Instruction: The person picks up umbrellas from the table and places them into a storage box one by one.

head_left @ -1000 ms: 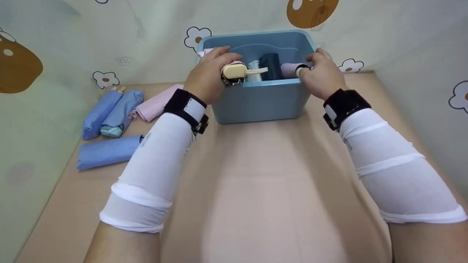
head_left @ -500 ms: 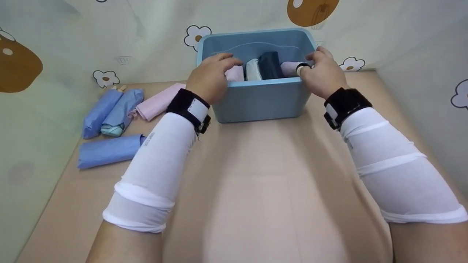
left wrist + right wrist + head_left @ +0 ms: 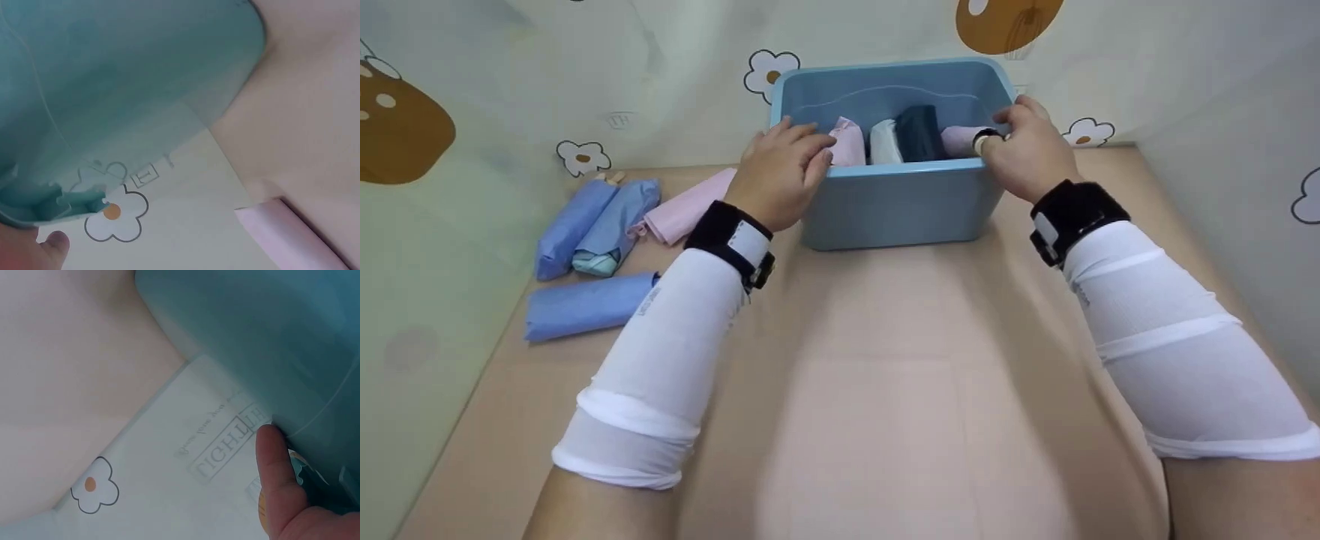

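My left hand (image 3: 780,174) lies over the left front corner of a blue plastic bin (image 3: 896,214), fingers spread and loosely bent at the rim. In the left wrist view, part of the left hand (image 3: 28,250) shows just beyond the rim. With my right hand (image 3: 1031,154) I hold the bin's right rim; in the right wrist view one finger (image 3: 274,458) reaches along its outer wall. Inside the bin stand a pink folded umbrella (image 3: 847,142), a white one (image 3: 885,142), a dark one (image 3: 919,133) and a lilac one (image 3: 960,140) with a dark-ringed end beside my right thumb.
Left of the bin on the beige tabletop (image 3: 877,405) lie a pink folded umbrella (image 3: 690,206) and several blue ones, among them a light blue umbrella (image 3: 592,306) nearest me. A flower-patterned cloth (image 3: 675,82) hangs close behind the bin and along both sides.
My left hand has let go of the pink umbrella with the cream handle, which has gone down into the bin, and moved left to the rim. My right hand stays in place.
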Available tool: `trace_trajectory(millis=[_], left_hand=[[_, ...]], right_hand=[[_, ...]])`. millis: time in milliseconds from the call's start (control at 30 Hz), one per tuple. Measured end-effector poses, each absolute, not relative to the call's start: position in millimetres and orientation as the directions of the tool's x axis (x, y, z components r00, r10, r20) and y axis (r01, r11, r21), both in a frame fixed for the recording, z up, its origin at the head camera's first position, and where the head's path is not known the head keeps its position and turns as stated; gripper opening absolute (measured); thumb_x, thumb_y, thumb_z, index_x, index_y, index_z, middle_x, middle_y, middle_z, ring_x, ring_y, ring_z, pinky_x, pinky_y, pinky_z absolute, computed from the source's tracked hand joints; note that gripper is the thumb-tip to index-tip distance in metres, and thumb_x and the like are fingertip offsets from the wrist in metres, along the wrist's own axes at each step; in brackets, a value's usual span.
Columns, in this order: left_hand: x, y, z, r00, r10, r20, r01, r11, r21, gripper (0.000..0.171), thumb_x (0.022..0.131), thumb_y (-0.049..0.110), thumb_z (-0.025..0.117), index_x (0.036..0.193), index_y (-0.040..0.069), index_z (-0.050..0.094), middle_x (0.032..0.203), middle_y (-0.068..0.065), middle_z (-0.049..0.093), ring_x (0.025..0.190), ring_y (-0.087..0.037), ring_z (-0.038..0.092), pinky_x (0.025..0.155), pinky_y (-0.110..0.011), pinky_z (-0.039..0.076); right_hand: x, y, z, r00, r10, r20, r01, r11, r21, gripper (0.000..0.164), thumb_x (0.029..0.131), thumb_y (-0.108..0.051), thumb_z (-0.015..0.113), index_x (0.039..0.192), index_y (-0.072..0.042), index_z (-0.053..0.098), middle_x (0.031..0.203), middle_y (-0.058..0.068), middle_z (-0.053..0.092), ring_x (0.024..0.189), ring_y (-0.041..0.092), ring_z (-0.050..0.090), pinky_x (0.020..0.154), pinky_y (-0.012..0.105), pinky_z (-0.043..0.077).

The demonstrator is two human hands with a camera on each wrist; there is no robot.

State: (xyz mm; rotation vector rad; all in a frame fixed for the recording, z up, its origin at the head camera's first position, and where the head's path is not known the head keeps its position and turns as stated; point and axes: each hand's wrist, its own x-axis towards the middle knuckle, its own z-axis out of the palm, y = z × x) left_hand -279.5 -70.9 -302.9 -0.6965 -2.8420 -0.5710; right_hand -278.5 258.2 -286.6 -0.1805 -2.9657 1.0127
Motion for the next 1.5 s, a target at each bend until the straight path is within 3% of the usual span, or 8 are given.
trace_trajectory(millis=[367, 633, 967, 1267, 1500], left_hand=[[-269.5, -92.3, -312.2, -0.908, 0.383, 0.168, 0.418, 0.814, 0.404, 0.059, 0.109, 0.058, 0.039, 0.146, 0.019, 0.062, 0.173, -0.006, 0.031, 0.165, -0.034, 0.011, 0.132, -0.055, 0.011], [-266.5, -99.0, -313.5, -0.911, 0.381, 0.156, 0.411, 0.826, 0.385, 0.061, 0.107, 0.061, 0.041, 0.152, 0.021, 0.056, 0.175, -0.003, 0.027, 0.165, -0.035, 0.013, 0.132, -0.055, 0.011], [-264.6, -112.2, -311.5, -0.911, 0.386, 0.143, 0.411, 0.852, 0.323, 0.061, 0.108, 0.056, 0.045, 0.159, 0.023, 0.047, 0.176, -0.002, 0.023, 0.164, -0.037, 0.012, 0.131, -0.058, 0.011], [-253.9, -129.9, -309.0, -0.916, 0.382, 0.126, 0.402, 0.882, 0.247, 0.065, 0.107, 0.051, 0.052, 0.166, 0.032, 0.032, 0.175, -0.005, 0.026, 0.164, -0.039, 0.014, 0.130, -0.063, 0.012], [-240.3, -166.4, -311.2, -0.938, 0.342, 0.050, 0.346, 0.930, 0.128, 0.061, 0.106, 0.049, 0.056, 0.158, 0.019, 0.048, 0.172, -0.016, 0.030, 0.162, -0.046, 0.017, 0.128, -0.068, 0.011]], right_hand=[[-278.6, 258.0, -285.4, -0.992, 0.116, -0.054, 0.125, 0.785, -0.607, 0.067, 0.105, -0.039, 0.043, 0.161, -0.003, 0.037, 0.179, 0.005, 0.003, 0.162, 0.036, 0.021, 0.127, 0.060, 0.026], [-277.7, 256.4, -284.7, -0.988, 0.129, -0.086, 0.154, 0.770, -0.619, 0.067, 0.105, -0.041, 0.044, 0.162, -0.005, 0.036, 0.179, 0.003, -0.002, 0.163, 0.036, 0.016, 0.126, 0.061, 0.026], [-277.2, 257.0, -284.9, -0.993, 0.107, -0.042, 0.110, 0.781, -0.615, 0.067, 0.105, -0.039, 0.043, 0.161, -0.003, 0.038, 0.179, 0.006, 0.004, 0.163, 0.036, 0.019, 0.129, 0.059, 0.022], [-278.0, 257.5, -286.8, -0.993, 0.110, -0.041, 0.112, 0.786, -0.608, 0.068, 0.105, -0.041, 0.043, 0.161, -0.003, 0.037, 0.179, 0.006, 0.004, 0.162, 0.036, 0.021, 0.128, 0.060, 0.024], [-278.8, 257.4, -286.9, -0.991, 0.118, -0.062, 0.131, 0.781, -0.610, 0.068, 0.105, -0.041, 0.043, 0.162, -0.005, 0.037, 0.179, 0.004, 0.002, 0.162, 0.037, 0.021, 0.126, 0.061, 0.026]])
